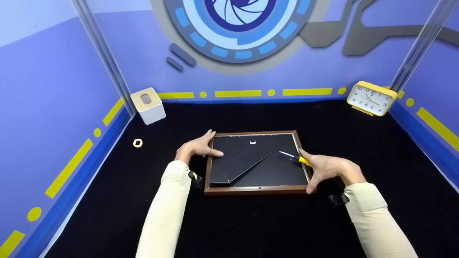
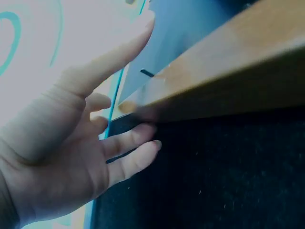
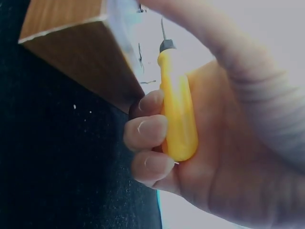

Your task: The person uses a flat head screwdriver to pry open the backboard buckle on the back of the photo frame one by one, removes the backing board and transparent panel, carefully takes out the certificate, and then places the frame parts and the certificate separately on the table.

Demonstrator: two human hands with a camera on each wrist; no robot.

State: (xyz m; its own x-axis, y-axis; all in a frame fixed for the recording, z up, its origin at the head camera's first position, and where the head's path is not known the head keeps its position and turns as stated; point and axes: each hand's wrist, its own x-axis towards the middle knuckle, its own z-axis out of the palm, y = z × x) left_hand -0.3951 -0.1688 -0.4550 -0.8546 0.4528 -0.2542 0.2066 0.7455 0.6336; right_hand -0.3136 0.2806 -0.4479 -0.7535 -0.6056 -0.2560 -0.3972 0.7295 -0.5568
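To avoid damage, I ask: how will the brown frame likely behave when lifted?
The frame will probably be stiff, as its sides look thick and straight. The black stand flap may swing, since its edge looks separate from the backing.

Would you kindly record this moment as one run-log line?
picture frame: back up, stand showing | left hand: at left edge | right hand: holding yellow-handled screwdriver at right edge
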